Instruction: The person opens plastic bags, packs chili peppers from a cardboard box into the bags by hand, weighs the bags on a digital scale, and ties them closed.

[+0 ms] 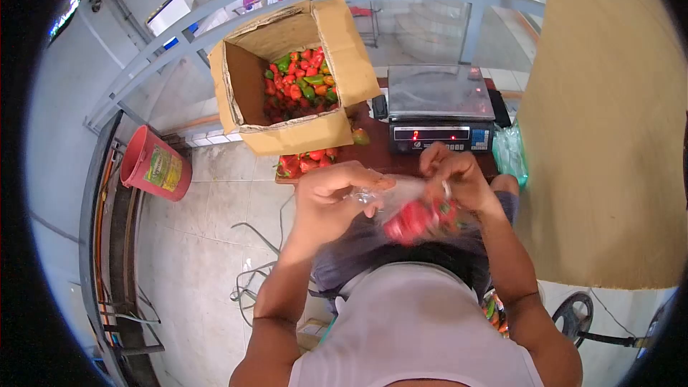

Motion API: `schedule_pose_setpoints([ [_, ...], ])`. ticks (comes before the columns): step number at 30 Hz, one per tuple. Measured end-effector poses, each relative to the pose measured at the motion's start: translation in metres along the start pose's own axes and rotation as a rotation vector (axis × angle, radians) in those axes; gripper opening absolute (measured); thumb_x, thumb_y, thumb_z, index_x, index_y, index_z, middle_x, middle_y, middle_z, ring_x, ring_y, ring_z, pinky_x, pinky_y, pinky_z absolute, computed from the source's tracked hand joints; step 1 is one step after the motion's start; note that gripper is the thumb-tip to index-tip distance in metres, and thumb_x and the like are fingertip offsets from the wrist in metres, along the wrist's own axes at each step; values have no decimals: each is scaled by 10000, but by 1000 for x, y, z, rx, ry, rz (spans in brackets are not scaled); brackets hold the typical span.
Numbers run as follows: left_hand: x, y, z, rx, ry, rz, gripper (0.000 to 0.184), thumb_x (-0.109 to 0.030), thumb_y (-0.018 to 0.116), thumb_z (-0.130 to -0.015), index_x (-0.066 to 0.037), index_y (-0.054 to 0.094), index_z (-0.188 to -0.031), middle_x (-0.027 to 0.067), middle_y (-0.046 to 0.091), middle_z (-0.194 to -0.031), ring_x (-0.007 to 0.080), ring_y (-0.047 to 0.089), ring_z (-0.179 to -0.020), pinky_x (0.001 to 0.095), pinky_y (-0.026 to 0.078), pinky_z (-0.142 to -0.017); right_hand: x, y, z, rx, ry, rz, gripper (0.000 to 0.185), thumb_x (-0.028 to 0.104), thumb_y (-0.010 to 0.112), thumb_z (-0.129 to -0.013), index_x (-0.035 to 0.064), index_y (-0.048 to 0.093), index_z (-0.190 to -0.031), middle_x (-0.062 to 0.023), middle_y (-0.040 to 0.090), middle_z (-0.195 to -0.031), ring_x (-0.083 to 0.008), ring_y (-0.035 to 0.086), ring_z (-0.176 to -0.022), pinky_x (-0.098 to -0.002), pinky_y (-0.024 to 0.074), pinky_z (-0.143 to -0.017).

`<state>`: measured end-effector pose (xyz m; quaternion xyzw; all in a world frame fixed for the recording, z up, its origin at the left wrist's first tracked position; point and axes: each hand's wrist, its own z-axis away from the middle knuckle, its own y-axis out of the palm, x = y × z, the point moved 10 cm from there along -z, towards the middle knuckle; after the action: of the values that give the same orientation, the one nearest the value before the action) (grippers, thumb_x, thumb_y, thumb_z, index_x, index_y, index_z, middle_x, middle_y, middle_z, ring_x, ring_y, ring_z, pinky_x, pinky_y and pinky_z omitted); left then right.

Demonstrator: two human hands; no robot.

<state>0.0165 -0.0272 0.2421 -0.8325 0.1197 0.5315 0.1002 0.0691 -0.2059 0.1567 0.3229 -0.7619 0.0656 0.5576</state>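
Observation:
A clear plastic bag (390, 197) with red peppers (410, 223) inside hangs in front of my lap, slightly blurred by motion. My left hand (335, 190) is closed on one side of the bag, thumb and fingers pinching the film. On the other side my right hand (455, 175) has its fingers curled and closed on the bag's upper edge. A digital scale (441, 104) stands just beyond my right hand, its red display lit. Beyond my left hand, more red peppers (308, 163) lie on the low table's edge.
An open cardboard box (297, 136) holds many red, green and orange peppers (297, 82). Green plastic bags (510, 154) lie right of the scale. A pink bucket (156, 165) stands on the tiled floor at left. A tall tan panel (605, 136) bounds the right side; metal railing (287, 3) runs behind.

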Motion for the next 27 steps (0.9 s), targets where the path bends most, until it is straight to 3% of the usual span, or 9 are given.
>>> schedule_pose_setpoints([
  [4,94,5,26,-205,-192,274,256,115,502,-836,17,690,-979,80,689,-857,107,630,-701,247,503,-624,5,-46,-3,-551,-294,340,54,-33,741,-844,12,710,-840,-47,572,-1009,-124,567,-932,-257,468,-838],
  [7,117,44,39,-232,-200,493,125,67,640,-858,-3,695,-945,85,704,-860,111,631,-674,263,515,-608,20,-34,-6,-598,-438,209,77,2,765,-849,25,694,-868,-44,576,-1025,-120,574,-942,-268,488,-852],
  [12,144,33,34,-339,-336,623,107,70,691,-846,1,704,-926,83,716,-853,113,639,-678,254,526,-620,17,21,-21,-115,-224,-676,144,164,752,-874,45,690,-823,-74,625,-988,-156,607,-909,-289,499,-801],
  [16,89,-42,2,-412,-72,55,127,110,664,-836,12,708,-903,96,737,-916,108,657,-730,252,539,-671,-1,-4,-18,87,3,166,105,96,749,-858,44,682,-920,-49,618,-954,-137,601,-915,-278,487,-801],
  [19,48,-21,-4,-369,119,-196,136,138,613,-851,25,683,-882,122,715,-904,142,671,-738,252,551,-636,-7,-30,-17,-431,-215,286,170,111,733,-875,19,618,-790,-35,577,-988,-106,561,-898,-256,461,-831],
  [20,54,-8,1,-371,99,-28,141,141,602,-851,25,672,-890,128,711,-895,162,678,-738,266,557,-627,-16,-42,-19,-452,-221,311,113,100,708,-901,40,635,-840,-39,599,-1018,-123,578,-929,-279,472,-864],
  [23,124,22,28,-405,-106,427,106,84,634,-878,5,675,-936,114,721,-926,167,692,-777,313,576,-645,-11,-11,-35,-395,-86,-544,70,126,699,-915,64,670,-901,-29,619,-932,-155,613,-941,-323,494,-910],
  [25,155,4,33,-548,-291,575,79,50,652,-887,-11,686,-923,92,723,-933,153,686,-765,309,574,-662,-33,-12,-31,-246,13,-425,80,126,706,-909,63,661,-889,-22,616,-934,-144,600,-903,-290,479,-852],
  [27,162,-33,17,-404,-129,438,75,20,680,-883,-28,706,-934,79,727,-933,133,675,-775,284,560,-726,-53,-15,-22,-90,109,-296,91,126,712,-903,62,652,-877,-16,613,-936,-134,586,-864,-256,465,-795],
])
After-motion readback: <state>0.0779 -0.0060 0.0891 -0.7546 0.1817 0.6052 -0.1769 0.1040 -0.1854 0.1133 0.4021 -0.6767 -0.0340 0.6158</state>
